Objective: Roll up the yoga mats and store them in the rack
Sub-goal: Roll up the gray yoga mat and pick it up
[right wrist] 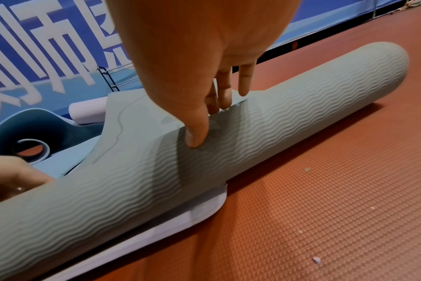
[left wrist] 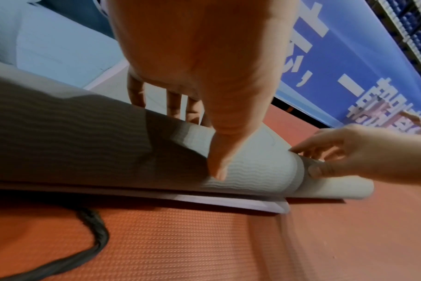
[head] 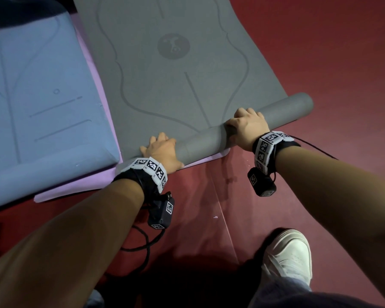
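Observation:
A grey yoga mat lies spread on the floor, with its near end wound into a roll that runs from lower left to upper right. My left hand holds the roll's left end, thumb on the near side and fingers over the far side. My right hand grips the roll right of its middle in the same way. The wrist views show the wavy ribbed roll under each thumb. The roll's right end sticks out past the flat mat's edge.
A blue mat lies to the left on a lilac mat whose corner runs under the grey roll. Red textured floor surrounds them. My white shoe stands near. A wire rack and a white roll are by the blue banner.

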